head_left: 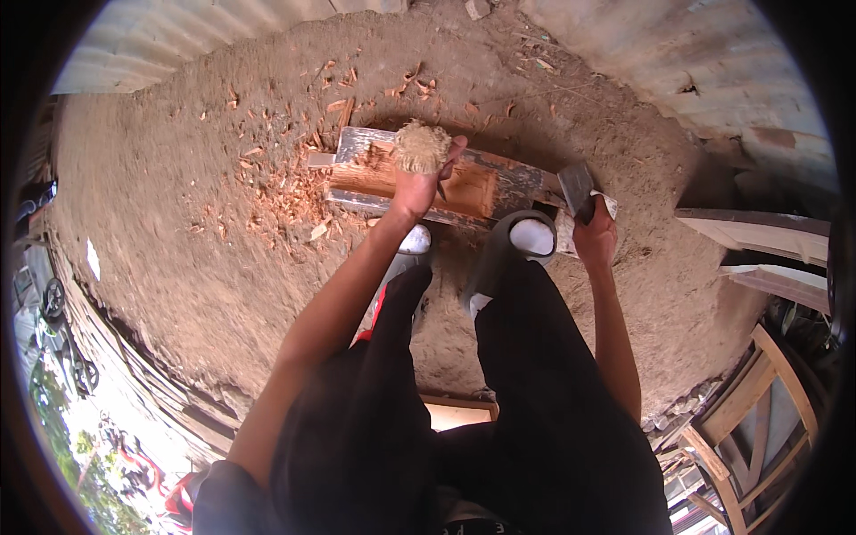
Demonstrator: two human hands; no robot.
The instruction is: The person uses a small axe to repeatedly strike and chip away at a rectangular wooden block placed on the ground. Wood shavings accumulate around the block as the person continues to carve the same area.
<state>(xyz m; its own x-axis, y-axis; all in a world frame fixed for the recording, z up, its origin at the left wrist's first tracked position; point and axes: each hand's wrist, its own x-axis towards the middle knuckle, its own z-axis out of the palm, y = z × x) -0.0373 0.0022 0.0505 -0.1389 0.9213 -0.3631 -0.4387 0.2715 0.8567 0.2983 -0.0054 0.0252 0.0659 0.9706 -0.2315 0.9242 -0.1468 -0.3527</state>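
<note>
In front of my feet a wooden plank (477,189) lies on the ground, its outer face dark and weathered. A reddish hollow is cut into its middle. My left hand (417,189) is closed over the hollow around a chisel (422,146) with a frayed, tufted pale top. A bit of dark metal shows beside the thumb, and the tip is hidden. To the right, past the plank's end, my right hand (596,236) grips a dark hammer (577,184) with a blocky head. Most of its handle is hidden in my fingers. A whitish block (567,234) sits beside that hand.
Wood chips (290,201) are scattered left of the plank on the dirt floor (223,303). Corrugated metal sheets (695,62) border the far side. Curved wooden frames (758,392) stand at the right. My shoes (520,234) are close to the plank's near edge.
</note>
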